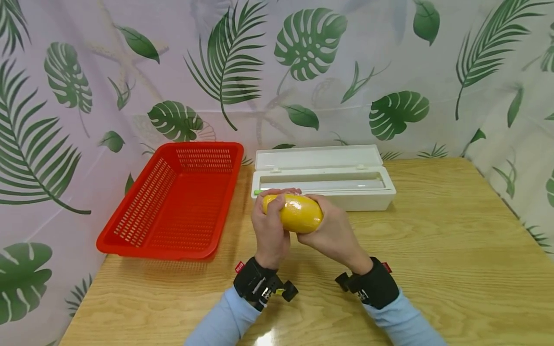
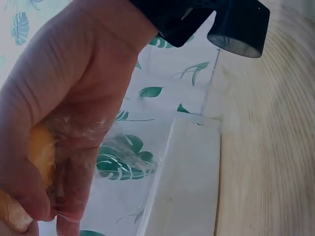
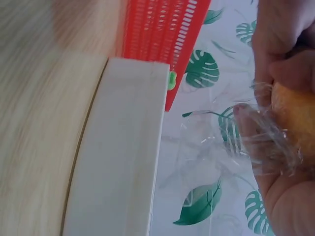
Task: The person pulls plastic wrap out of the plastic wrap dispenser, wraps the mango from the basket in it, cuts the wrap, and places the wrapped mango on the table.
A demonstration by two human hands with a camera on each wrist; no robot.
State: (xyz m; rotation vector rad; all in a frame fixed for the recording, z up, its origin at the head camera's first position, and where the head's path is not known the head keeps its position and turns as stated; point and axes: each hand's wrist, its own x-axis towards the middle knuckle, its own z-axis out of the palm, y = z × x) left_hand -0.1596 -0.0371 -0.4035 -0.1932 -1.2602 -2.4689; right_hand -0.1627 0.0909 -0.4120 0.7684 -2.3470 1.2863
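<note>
Both hands hold a smooth, shiny yellow oval fruit (image 1: 302, 214) up in front of the body; its exact kind is not clear. My left hand (image 1: 271, 230) grips its left end, the thumb lying across the near side. At the other end, my right hand (image 1: 333, 230) curls round it. Clear cling film (image 3: 275, 137) covers the fruit, and loose crinkled film trails off it in both wrist views. Behind the hands stands a white cling film dispenser (image 1: 368, 202), lid raised, with a film roll (image 1: 329, 185) inside and a green piece at its left end.
A red plastic basket (image 1: 190, 202) with slotted walls stands on the left of the wooden table (image 1: 450, 240). A leaf-patterned cloth (image 1: 259, 62) hangs behind the table and along its sides.
</note>
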